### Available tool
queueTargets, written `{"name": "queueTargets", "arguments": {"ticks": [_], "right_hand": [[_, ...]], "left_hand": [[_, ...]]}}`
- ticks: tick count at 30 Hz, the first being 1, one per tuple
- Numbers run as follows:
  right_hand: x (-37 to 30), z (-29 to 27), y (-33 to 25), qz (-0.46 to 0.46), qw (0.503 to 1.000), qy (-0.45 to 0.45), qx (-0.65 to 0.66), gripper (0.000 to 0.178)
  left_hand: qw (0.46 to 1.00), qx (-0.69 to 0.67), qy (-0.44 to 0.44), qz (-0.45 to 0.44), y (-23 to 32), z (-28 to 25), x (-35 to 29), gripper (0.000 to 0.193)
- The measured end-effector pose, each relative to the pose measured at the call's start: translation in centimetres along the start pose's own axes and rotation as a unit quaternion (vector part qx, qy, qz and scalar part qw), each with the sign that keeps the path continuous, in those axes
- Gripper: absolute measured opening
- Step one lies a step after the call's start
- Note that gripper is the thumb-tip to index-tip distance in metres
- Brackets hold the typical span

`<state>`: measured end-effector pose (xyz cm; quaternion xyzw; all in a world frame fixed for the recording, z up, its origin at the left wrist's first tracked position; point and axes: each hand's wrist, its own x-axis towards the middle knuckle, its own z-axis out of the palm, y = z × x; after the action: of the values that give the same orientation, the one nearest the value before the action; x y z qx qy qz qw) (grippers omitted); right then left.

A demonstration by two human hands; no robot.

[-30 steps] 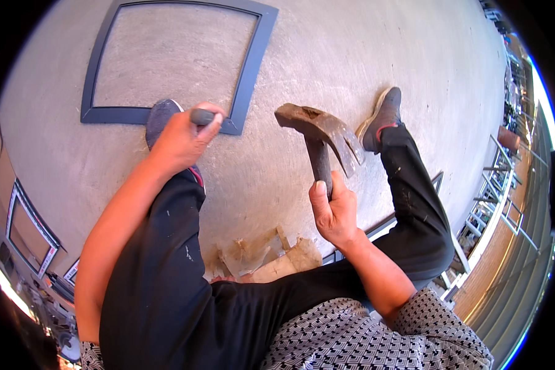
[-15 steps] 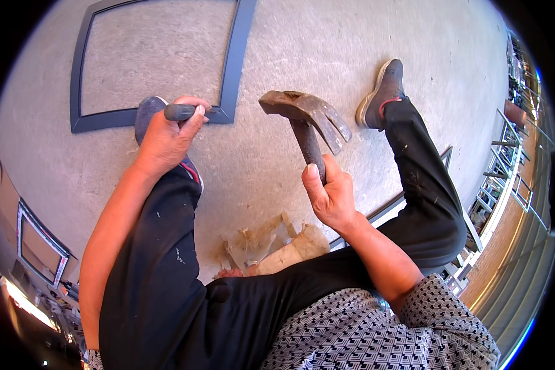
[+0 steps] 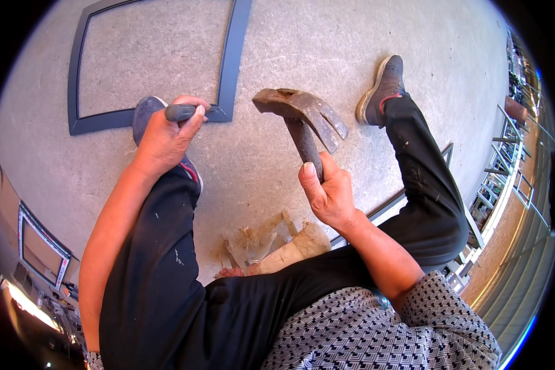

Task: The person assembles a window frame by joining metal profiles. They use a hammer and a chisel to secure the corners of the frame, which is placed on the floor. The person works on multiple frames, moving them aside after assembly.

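Note:
My right hand (image 3: 328, 194) grips the handle of a rusty claw hammer (image 3: 302, 111), its head raised above the concrete floor between my legs. My left hand (image 3: 166, 135) is closed round a short dark metal tool (image 3: 180, 112), a chisel or punch, held against the near corner of a dark grey metal frame (image 3: 228, 68) lying flat on the floor. My left shoe (image 3: 145, 114) sits just behind that hand, partly hidden by it. The tool's tip is covered by my fingers.
I sit on the concrete with legs spread, right shoe (image 3: 381, 86) far right. Crumpled paper and cardboard scraps (image 3: 271, 243) lie between my thighs. A second frame (image 3: 40, 243) lies at the left edge, a metal strip (image 3: 401, 197) under my right leg, and railings (image 3: 505, 160) at right.
The view has shifted, so the frame and hands sit higher and nearer. The hammer head stays raised over the floor, and both hands keep their grips.

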<state>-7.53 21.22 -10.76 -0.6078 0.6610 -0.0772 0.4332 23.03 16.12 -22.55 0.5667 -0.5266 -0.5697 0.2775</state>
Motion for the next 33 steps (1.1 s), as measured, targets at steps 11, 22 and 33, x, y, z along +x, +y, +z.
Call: {"name": "queueTargets", "arguments": {"ticks": [11,22,33], "right_hand": [[-0.3,-1.1,-3.4,-0.112,0.993,0.024,0.011,0.031],[-0.9,-0.2,-2.9,-0.126,0.987,-0.026,-0.095,0.03],[0.2,-1.4,-0.2,-0.001,0.999,0.04,-0.022,0.044]], "left_hand": [[0.987,0.095,-0.033,0.129,1.1,1.2,1.2,0.007],[0.971,0.131,-0.043,0.193,0.7,1.6,1.3,0.012],[0.99,-0.109,0.088,0.013,-1.3,-0.2,1.8,0.027]]}}
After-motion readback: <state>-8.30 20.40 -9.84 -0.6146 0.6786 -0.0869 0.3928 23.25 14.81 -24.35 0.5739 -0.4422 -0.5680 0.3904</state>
